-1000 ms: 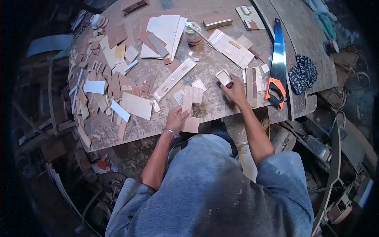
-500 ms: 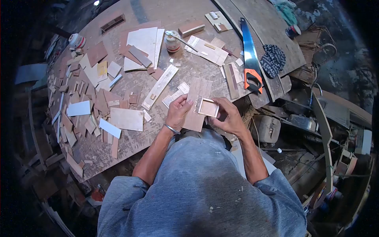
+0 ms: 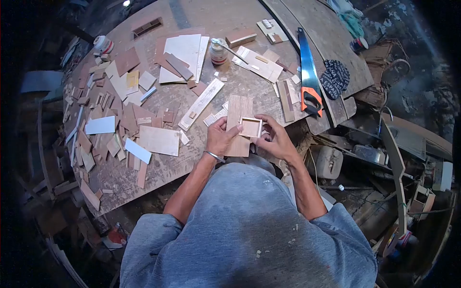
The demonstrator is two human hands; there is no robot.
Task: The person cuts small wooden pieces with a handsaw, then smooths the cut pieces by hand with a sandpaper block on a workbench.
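Note:
A flat brown wooden board (image 3: pixel 239 108) lies lengthwise in front of my body, over the table's near edge. My left hand (image 3: pixel 222 138) grips its left side, with the thumb on top reaching to a small square wooden frame (image 3: pixel 251 127). The shallow frame has pale raised rims and lies against the board's right side. My right hand (image 3: pixel 274 138) holds the frame's right side between thumb and fingers. Partly behind the board are small pale wooden pieces (image 3: pixel 214 116) on the table.
Many wood offcuts (image 3: pixel 108 126) cover the left of the worktable (image 3: pixel 158 170). Farther back stands a glue jar (image 3: pixel 219 52) with a stick across it. A handsaw (image 3: pixel 309 72) with an orange handle lies right, beside a dark patterned cloth cap (image 3: pixel 334 79).
The frame has turned slightly and sits squarer on the board, and my left thumb now touches its left edge. The whole view has shifted a little.

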